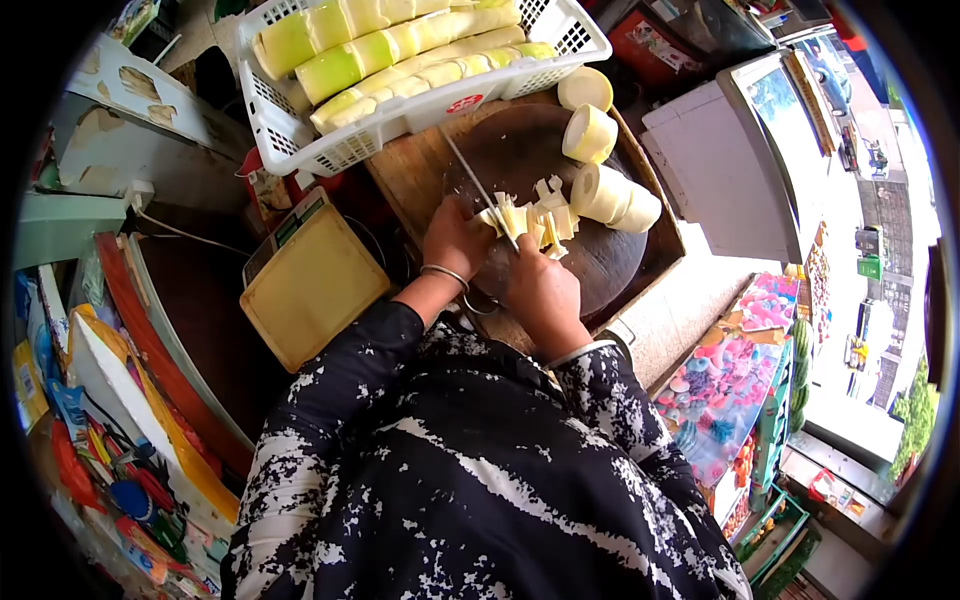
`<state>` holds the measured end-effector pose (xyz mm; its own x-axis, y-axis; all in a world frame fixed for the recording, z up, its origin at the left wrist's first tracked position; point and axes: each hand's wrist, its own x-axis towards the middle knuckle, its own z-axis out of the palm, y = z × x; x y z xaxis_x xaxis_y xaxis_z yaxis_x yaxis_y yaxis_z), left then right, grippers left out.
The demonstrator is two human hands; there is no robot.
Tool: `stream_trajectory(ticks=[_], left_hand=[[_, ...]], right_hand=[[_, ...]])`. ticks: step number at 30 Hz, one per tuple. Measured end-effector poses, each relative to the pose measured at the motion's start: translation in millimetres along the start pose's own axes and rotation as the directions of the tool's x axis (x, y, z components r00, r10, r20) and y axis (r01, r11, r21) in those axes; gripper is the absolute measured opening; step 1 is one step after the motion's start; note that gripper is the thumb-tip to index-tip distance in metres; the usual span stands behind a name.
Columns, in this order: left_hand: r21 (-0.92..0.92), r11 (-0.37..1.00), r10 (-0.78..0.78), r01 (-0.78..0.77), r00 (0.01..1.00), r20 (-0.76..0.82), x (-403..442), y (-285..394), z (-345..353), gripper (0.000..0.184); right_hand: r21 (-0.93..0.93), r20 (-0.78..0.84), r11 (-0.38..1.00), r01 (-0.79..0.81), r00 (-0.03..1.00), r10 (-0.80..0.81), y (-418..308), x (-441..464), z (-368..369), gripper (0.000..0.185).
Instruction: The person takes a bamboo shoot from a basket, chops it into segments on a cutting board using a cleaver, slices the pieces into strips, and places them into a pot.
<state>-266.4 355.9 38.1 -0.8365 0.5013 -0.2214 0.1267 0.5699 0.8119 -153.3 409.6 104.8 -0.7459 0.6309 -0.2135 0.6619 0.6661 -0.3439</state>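
On a round dark chopping block (610,270) lies a heap of pale yellow cut pieces (550,215). A long knife (468,170) stands edge-down beside the heap, its blade slanting from upper left to lower right. My right hand (543,290) is wrapped round the knife's near end; the handle is hidden in it. To the left of the blade, my left hand (458,238) has its fingers bent together at a pale piece (487,217), partly hidden by them. Thick peeled stalk sections (614,198) rest along the block's right side.
A white basket (400,125) of long peeled stalks (400,50) stands behind the block. A scale with a yellowish tray (315,285) is at the left. The wooden tray's edge (665,215) surrounds the block. A flowered cloth (720,390) lies at the right.
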Motion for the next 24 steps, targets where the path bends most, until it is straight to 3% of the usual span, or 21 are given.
stream_trajectory(ticks=[3, 5, 8, 12, 15, 21, 24], left_hand=[[0.029, 0.992, 0.123, -0.122, 0.992, -0.028, 0.7, -8.3, 0.9, 0.031], [0.040, 0.992, 0.118, -0.117, 0.993, -0.007, 5.7, -13.4, 5.6, 0.029], [-0.114, 0.990, 0.085, -0.086, 0.996, -0.011, 7.8, -21.7, 11.4, 0.029], [0.007, 0.996, 0.091, -0.091, 0.996, 0.015, 5.0, -11.4, 3.1, 0.026], [-0.088, 0.992, 0.087, -0.088, 0.996, -0.019, 6.0, -16.5, 9.2, 0.025], [-0.011, 0.990, 0.141, -0.141, 0.990, 0.008, 3.9, -17.7, 5.6, 0.023], [-0.244, 0.957, 0.152, -0.158, 0.987, -0.044, 6.7, -23.9, 14.1, 0.023]], right_hand=[[-0.052, 0.004, 0.999, 0.006, 1.000, -0.006, 6.0, 9.5, 16.0, 0.012], [-0.049, 0.004, 0.999, -0.005, 1.000, 0.005, 0.7, 11.4, 9.2, 0.011], [-0.023, 0.040, 1.000, -0.013, 0.999, 0.014, -5.8, 1.5, 1.6, 0.011], [-0.006, 0.036, 1.000, 0.004, 0.999, -0.004, -2.5, 7.0, 10.6, 0.013], [0.019, 0.016, 1.000, -0.008, 1.000, 0.008, -4.6, 3.6, 6.4, 0.015], [-0.008, 0.059, 0.999, -0.041, 0.997, 0.041, -0.2, 4.5, 9.4, 0.016], [0.021, 0.038, 0.999, -0.037, 0.999, 0.036, -3.0, -2.6, 10.8, 0.016]])
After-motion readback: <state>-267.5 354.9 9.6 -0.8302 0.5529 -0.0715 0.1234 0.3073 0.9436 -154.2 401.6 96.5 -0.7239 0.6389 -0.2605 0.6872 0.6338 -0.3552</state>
